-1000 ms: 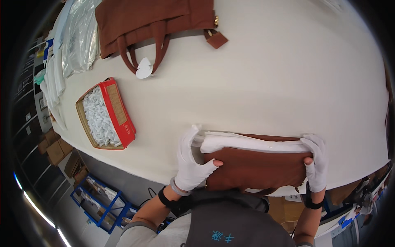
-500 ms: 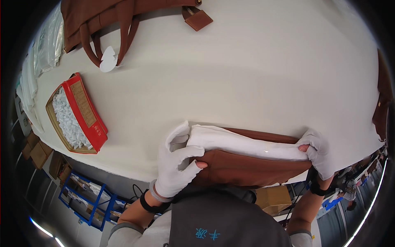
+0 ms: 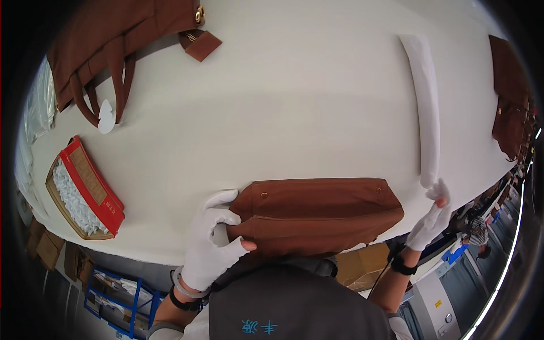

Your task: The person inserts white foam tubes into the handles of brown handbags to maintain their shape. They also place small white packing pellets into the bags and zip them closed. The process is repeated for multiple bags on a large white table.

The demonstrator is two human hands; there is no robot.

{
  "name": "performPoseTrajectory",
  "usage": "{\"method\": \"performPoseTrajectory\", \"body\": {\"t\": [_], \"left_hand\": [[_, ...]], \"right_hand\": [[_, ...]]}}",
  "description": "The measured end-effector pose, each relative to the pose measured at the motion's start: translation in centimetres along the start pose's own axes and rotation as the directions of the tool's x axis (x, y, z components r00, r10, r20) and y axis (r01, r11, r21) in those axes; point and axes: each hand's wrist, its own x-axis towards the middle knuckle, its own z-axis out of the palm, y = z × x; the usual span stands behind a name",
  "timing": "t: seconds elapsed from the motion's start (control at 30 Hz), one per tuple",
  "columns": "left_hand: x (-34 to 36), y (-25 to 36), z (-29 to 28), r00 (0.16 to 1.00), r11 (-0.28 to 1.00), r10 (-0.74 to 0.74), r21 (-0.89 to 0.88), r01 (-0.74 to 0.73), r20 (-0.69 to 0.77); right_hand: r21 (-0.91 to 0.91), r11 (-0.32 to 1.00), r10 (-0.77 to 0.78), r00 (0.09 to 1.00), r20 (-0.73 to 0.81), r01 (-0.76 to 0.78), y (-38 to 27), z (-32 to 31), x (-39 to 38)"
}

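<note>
A brown bag (image 3: pixel 323 201) lies at the near edge of the table, its long mouth toward me and two small round fittings on its far panel. My left hand (image 3: pixel 212 243), in a white glove with bare thumb tip, grips the bag's left end, thumb on the near side and fingers on the far side. Beyond the bag's right end, my gloved right hand (image 3: pixel 430 218) is off the bag, fingers stretched out beside the near end of a long white padding roll (image 3: pixel 428 107). Whether the fingertips touch the roll, I cannot tell.
A red-sided box (image 3: pixel 93 184) of small white pieces stands at the left. Behind it lies a brown handbag (image 3: pixel 107 45) with handles and a white tag (image 3: pixel 106 117). Clear plastic bags (image 3: pixel 39 102) sit at the far left. More brown pieces (image 3: pixel 510 73) lie along the right edge.
The white padding roll has come out of the brown bag and now lies on the table at the right. My right hand has left the bag; my left hand still holds it.
</note>
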Motion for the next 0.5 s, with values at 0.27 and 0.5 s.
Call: {"method": "performPoseTrajectory", "body": {"t": [0.27,0.5], "left_hand": [[-0.6,1.0,-1.8,0.942,0.95,0.219,-0.276,-0.147,0.254],[-3.8,0.8,-0.8,0.968,0.921,0.011,-0.379,0.088,0.252]], "right_hand": [[0.269,0.884,0.123,0.746,0.654,-0.382,0.0,-2.7,-4.2],[0.233,0.927,0.066,0.741,0.669,-0.293,-0.2,-3.7,-3.0]]}}
